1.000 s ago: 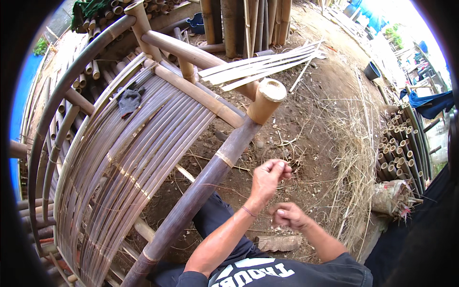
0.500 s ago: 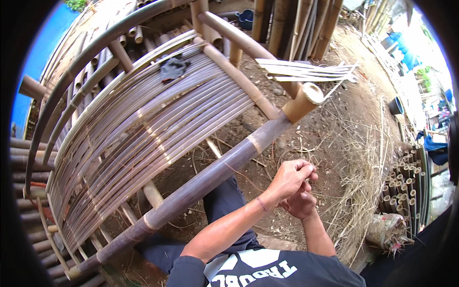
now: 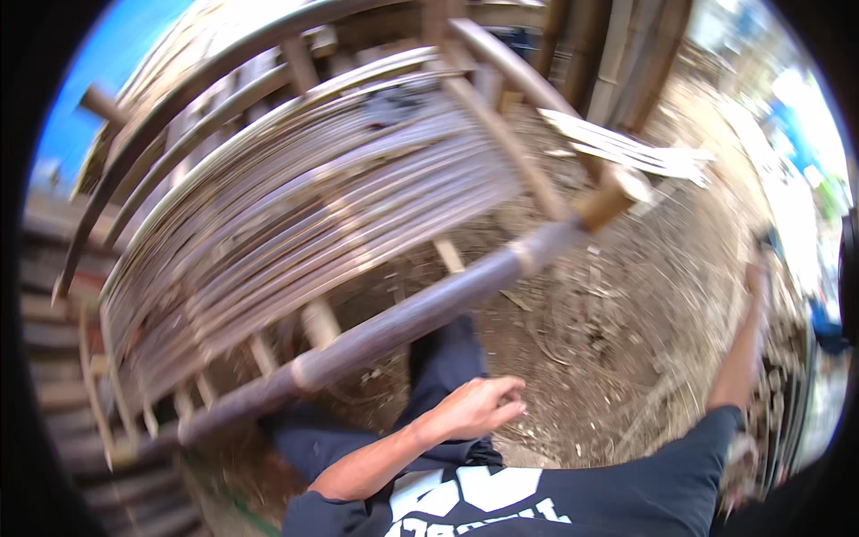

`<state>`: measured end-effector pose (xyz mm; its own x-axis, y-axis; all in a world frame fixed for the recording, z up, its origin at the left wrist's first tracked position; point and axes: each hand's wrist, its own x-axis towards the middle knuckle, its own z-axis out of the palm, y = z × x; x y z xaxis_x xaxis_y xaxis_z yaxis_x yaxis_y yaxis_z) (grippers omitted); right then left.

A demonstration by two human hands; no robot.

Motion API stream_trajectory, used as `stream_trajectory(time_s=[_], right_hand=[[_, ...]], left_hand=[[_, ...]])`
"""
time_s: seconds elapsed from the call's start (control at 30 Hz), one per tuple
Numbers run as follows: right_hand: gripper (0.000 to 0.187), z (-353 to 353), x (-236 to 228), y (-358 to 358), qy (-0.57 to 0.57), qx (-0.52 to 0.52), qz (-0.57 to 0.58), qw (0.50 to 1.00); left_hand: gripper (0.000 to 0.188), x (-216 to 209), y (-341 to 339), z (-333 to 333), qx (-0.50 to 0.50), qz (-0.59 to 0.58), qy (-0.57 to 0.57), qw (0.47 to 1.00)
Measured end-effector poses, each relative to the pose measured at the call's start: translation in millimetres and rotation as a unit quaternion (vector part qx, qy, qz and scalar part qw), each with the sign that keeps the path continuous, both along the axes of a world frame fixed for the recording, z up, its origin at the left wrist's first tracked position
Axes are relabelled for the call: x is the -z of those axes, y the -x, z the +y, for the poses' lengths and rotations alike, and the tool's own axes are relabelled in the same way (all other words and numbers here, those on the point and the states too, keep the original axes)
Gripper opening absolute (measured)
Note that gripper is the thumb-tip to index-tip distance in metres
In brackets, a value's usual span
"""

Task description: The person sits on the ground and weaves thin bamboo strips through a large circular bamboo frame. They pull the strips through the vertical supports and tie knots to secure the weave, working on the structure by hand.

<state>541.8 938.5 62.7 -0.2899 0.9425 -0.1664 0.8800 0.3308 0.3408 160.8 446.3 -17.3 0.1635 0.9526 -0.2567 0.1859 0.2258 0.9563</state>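
My left hand [image 3: 483, 408] is in front of my torso, near the bamboo frame's thick front pole [image 3: 429, 309] but apart from it. Its fingers are curled in toward the thumb; anything small between them is too blurred to make out. My right arm reaches far out to the right, and the right hand [image 3: 762, 249] is smeared by motion, so its fingers do not show. A large bamboo bench frame [image 3: 340, 210] with a seat of narrow slats stands at the left. A grey cloth-like item [image 3: 394, 106] lies on the slats.
Pale split bamboo strips [image 3: 626, 148] rest at the frame's right corner. Dry shavings [image 3: 662, 340] litter the earth floor. Stacked bamboo poles [image 3: 778, 385] stand at the right, upright thick poles [image 3: 617, 67] at the back. More poles lie at the left.
My hands, close together before, have parted. The right has swung far out to the right; the left has dropped lower and toward my body. The view has shifted and blurred.
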Motion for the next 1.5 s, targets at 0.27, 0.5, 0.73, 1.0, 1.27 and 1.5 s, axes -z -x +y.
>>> stream_trajectory(time_s=[0.27, 0.5, 0.73, 1.0, 1.27, 1.5], right_hand=[[0.05, -174, 125, 198, -0.063, -0.324, 0.46, 0.824], [0.061, -447, 157, 273, 0.313, -0.379, 0.431, 0.757], [0.057, -518, 147, 277, 0.336, -0.327, 0.332, 0.819], [0.042, -612, 113, 378, 0.418, -0.349, 0.356, 0.76], [0.058, -747, 45, 502, 0.524, -0.587, 0.398, 0.472], [0.036, -770, 18, 528, 0.595, -0.666, 0.309, 0.327]], left_hand=[[0.017, 80, 96, -360, -0.787, 0.129, 0.046, 0.602], [0.043, 256, 54, -632, -0.775, 0.18, 0.463, 0.391], [0.064, 243, 156, -549, -0.65, 0.176, 0.53, 0.515], [0.008, 181, 123, -581, -0.846, 0.079, -0.027, 0.526], [0.007, 6, 77, -549, -0.724, -0.082, -0.166, 0.665], [0.01, -47, 88, -509, -0.578, 0.043, -0.09, 0.81]])
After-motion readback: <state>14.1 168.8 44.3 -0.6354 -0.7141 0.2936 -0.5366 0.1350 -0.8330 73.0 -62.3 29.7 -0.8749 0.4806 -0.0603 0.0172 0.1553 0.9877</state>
